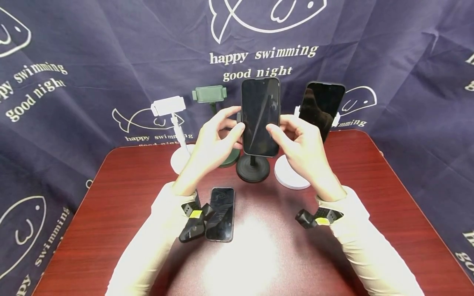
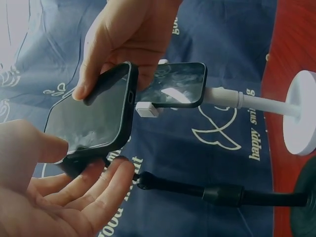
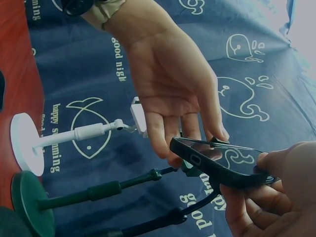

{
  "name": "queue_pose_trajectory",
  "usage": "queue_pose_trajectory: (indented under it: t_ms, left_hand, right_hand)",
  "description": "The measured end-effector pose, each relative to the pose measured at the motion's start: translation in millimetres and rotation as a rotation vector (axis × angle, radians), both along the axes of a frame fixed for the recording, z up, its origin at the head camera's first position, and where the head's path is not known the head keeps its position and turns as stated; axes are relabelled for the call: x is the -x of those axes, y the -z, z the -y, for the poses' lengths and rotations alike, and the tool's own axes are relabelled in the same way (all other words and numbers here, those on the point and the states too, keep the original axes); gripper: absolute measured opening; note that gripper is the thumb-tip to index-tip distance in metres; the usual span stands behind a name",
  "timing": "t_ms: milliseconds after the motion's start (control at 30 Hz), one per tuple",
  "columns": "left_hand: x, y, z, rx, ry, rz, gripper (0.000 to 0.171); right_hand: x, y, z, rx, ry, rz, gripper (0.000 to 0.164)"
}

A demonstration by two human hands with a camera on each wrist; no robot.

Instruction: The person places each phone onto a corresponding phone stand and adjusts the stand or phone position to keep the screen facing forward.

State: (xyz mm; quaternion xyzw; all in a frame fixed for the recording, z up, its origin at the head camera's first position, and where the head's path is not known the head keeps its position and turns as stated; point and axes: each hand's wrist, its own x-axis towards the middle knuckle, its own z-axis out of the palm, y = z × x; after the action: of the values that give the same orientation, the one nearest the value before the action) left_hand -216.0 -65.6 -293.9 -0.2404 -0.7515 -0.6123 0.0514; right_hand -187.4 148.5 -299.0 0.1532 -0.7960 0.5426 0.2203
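A black-framed smartphone (image 1: 261, 117) is upright at the black phone stand (image 1: 253, 169), its screen facing me. My left hand (image 1: 214, 139) grips its left side, thumb at the front edge and fingers behind. With the thumb on the lower right of the screen and fingers round the back, my right hand (image 1: 303, 144) holds the other side. In the left wrist view, the black stand's arm (image 2: 173, 185) reaches toward the phone's back; the phone and fingers hide its clamp.
Another phone (image 1: 327, 96) sits in a white stand (image 1: 292, 176) at right. A white stand (image 1: 168, 106) and a green stand (image 1: 209, 94) are behind my left hand. On the red table (image 1: 122, 197) lies a phone (image 1: 220, 213), beside a dark item (image 1: 192, 230) partly covered by my left wrist.
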Motion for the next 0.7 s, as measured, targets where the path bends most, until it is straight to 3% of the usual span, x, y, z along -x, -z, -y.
queue_pose_trajectory:
  t_ms: [167,333,700]
  left_hand:
    - [5.0,0.5,-5.3,0.05,-0.05,0.016,0.046]
    - [7.8,0.4,-10.1,0.087,-0.117,-0.015,0.046]
    - [7.3,-2.2,-13.4,0.124,-0.164,-0.076,0.042]
  right_hand:
    - [0.2,1.8,0.8,0.014,-0.011,0.005,0.015]
    - [-0.4,1.9,2.2,0.006,-0.003,0.004,0.016]
    - [-3.9,-1.4,2.3,-0.029,0.069,0.029,0.021]
